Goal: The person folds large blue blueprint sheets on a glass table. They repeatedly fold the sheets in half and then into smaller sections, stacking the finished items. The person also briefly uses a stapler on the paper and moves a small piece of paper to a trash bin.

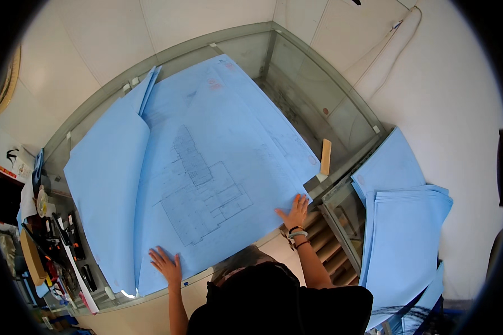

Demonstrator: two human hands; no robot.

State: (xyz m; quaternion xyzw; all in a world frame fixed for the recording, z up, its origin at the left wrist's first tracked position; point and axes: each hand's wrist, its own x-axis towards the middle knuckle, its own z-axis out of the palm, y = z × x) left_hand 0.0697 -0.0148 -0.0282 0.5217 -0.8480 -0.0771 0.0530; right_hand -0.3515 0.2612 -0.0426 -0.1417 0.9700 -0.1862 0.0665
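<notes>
A large blue sheet with a line drawing of a building plan, a blueprint (223, 151), lies spread over the table. My left hand (166, 265) rests flat on its near edge, fingers spread. On the near right corner lies my right hand (295, 212), also with its fingers apart; bands circle that wrist. Left of the drawing, another blue sheet (103, 167) is folded over, its curled edge running from the far side to the near side. More sheet edges show beneath the blueprint at the right.
The glass-topped table (324, 95) has a pale metal frame. A small wooden block (326, 156) stands by the blueprint's right corner. Folded blue sheets (402, 234) are stacked at the right. Pens, tools and a cardboard strip (33, 259) crowd the left end.
</notes>
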